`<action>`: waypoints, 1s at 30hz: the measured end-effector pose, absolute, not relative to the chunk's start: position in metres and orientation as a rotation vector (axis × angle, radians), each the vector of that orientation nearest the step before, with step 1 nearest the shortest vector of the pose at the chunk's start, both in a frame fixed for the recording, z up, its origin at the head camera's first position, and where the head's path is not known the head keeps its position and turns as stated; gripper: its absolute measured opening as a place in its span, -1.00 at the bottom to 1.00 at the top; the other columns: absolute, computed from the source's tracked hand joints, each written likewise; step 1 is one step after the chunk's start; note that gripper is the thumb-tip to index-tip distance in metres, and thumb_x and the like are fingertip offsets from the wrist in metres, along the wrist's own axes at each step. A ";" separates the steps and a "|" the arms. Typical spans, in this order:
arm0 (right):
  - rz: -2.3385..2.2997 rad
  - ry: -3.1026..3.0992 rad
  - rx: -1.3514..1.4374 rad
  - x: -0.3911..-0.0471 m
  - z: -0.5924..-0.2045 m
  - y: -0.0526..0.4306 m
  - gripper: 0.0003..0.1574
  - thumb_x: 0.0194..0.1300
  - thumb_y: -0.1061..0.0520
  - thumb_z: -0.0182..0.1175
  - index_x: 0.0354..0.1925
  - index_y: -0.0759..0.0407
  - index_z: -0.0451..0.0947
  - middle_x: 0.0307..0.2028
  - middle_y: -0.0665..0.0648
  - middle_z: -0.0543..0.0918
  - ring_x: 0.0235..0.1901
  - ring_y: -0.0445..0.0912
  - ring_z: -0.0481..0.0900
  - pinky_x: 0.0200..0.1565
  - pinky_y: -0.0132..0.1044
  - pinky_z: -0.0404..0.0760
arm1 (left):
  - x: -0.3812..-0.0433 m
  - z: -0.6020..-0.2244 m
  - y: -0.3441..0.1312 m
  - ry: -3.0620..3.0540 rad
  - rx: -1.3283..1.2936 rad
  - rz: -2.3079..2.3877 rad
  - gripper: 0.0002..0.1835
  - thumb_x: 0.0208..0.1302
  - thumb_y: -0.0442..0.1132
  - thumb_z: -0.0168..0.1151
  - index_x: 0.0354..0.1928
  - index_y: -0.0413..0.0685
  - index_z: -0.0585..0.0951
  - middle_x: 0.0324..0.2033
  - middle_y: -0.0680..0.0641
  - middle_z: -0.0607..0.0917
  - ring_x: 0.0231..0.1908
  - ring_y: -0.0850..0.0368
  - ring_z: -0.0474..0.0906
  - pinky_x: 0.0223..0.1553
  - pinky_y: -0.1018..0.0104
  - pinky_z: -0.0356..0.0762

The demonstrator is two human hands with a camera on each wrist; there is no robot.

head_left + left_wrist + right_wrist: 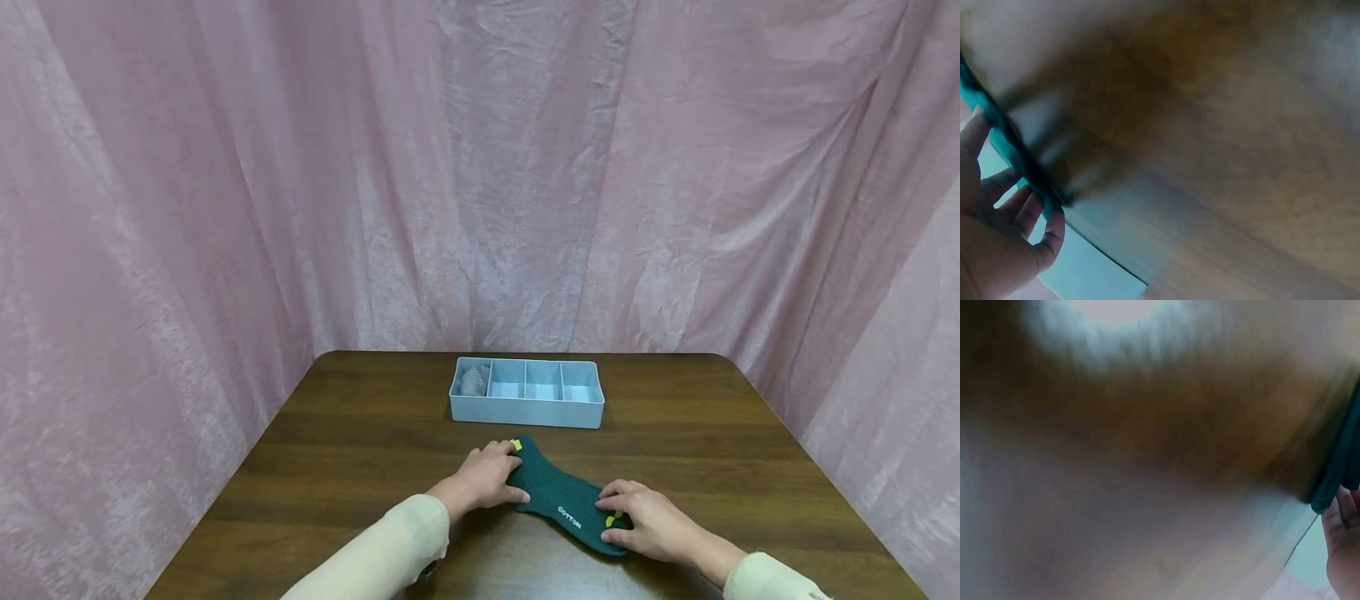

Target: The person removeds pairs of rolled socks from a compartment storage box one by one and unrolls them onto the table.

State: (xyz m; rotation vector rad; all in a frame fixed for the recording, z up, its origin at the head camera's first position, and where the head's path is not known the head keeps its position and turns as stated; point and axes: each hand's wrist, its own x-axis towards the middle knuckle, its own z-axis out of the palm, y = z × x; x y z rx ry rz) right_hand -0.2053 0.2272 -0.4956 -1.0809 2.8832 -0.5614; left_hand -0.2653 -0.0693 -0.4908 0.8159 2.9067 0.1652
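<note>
in the head view, a dark green sock (558,487) stretches at a slant between a person's two hands, on the near side of a pale blue box (525,410) and apart from it. the left hand (483,479) grips the sock's upper-left end, fingers on the far side by a small yellow patch (516,444) and thumb near the lower edge. the right hand (651,521) holds the lower-right end, its fingers and thumb bent onto the fabric, with more yellow showing between them. white lettering (569,517) reading "cotton" runs along the sock near the right hand. the box stands on the brown wooden worktop (360,425) and has four compartments in a row; a grey soft bundle (474,381) sits in the leftmost. pale sleeves (390,546) cover both forearms, and pink curtains (525,167) hang behind.

in the left wrist view, bent fingertips of the left hand meet the sock's edge, which stands off the worktop above a blurred shadow; part of the box shows beyond.

in the right wrist view, the sock's folded edge and part of the right hand appear at the right border, with a piece of the box below. much of the worktop is blurred, with a bright glare at the top.
</note>
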 end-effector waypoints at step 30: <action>-0.836 2.901 -1.167 -0.183 -0.496 0.211 -0.58 0.30 -0.12 0.33 -0.10 0.18 0.70 -0.15 -0.07 0.59 -0.19 -0.22 0.57 -0.18 -0.24 0.59 | -0.278 -0.494 -0.063 2.995 0.927 0.153 -0.52 0.29 0.06 0.34 0.18 0.04 0.63 0.20 -0.02 0.57 0.22 0.05 0.43 0.14 0.07 0.39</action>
